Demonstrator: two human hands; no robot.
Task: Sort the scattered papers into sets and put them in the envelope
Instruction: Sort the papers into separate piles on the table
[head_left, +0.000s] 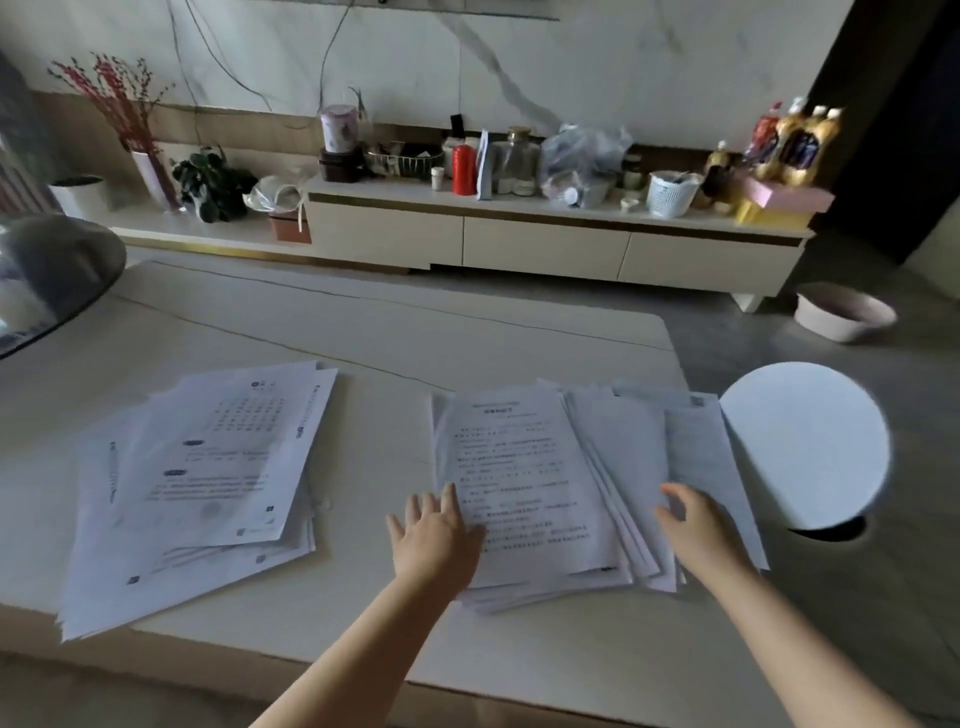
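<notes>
Two loose piles of printed white papers lie on the pale table (363, 343). The left pile (208, 467) is fanned out and hangs over the table's front edge. The right pile (524, 467) is also uneven, with sheets spread toward the right. My left hand (436, 535) lies flat with straight fingers on the lower left edge of the right pile. My right hand (696, 525) rests with relaxed fingers on the same pile's lower right sheets. No envelope is in view.
A round white stool (805, 441) stands just right of the table. A low cabinet (545, 244) crowded with bottles, jars and plants runs along the back wall. A pale basin (841, 312) sits on the floor. A dark round object (47, 270) overlaps the table's far left.
</notes>
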